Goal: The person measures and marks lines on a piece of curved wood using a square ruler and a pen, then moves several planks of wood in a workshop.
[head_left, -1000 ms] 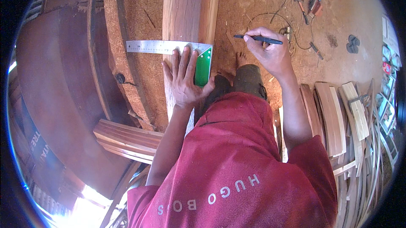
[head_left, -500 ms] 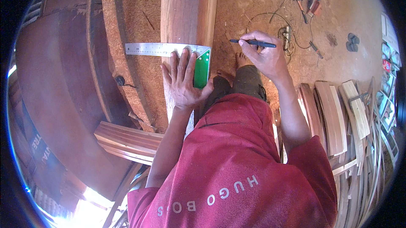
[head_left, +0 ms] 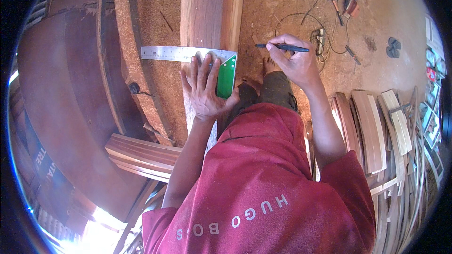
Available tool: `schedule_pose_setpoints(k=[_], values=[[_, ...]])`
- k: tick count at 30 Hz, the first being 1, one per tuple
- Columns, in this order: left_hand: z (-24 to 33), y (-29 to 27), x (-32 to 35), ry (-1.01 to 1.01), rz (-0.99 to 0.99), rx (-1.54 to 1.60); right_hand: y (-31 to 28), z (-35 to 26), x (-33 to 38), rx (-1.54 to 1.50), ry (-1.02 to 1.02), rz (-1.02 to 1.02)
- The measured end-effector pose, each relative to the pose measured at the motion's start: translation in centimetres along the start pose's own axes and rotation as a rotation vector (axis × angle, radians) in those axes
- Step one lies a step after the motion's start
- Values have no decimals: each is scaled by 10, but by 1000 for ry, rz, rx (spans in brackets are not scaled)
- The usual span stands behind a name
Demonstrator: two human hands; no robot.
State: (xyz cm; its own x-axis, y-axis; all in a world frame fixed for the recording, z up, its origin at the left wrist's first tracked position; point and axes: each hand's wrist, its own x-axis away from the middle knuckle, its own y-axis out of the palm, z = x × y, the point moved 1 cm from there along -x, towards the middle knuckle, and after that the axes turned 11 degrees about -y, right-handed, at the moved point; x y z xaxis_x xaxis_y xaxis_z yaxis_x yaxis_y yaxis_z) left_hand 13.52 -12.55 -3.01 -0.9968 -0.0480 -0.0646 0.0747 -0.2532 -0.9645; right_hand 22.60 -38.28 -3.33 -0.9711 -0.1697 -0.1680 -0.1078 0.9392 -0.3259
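A try square with a steel blade and green stock (head_left: 226, 80) lies on a long wooden beam (head_left: 202, 9), the ruled blade running across it. My left hand (head_left: 205, 89) holds the square down, its fingers on the blade and the thumb against the lower end of the green stock. To the right of the beam, my right hand (head_left: 297, 63) pinches a dark pen (head_left: 287, 47) in the air. The pen's tip points left toward the beam and touches nothing.
Curved planks (head_left: 367, 127) are stacked at the right. A bundle of boards (head_left: 141, 155) sits left of my left forearm. On the dusty floor lie a hammer (head_left: 336, 11), a red power tool (head_left: 351, 6), cables, and dark sandals (head_left: 393, 46).
Almost nothing differs. The view has shifted very slightly; both hands, the square and the pen keep their places relative to the beam.
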Motion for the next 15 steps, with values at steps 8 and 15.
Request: schedule_pose_setpoints(k=[8, 15], values=[[1, 1, 0, -22, -19, 13, 15, 0, 6, -75, 21, -78], [0, 2, -1, -8, -9, 34, 12, -9, 7, -58, 138, -134]])
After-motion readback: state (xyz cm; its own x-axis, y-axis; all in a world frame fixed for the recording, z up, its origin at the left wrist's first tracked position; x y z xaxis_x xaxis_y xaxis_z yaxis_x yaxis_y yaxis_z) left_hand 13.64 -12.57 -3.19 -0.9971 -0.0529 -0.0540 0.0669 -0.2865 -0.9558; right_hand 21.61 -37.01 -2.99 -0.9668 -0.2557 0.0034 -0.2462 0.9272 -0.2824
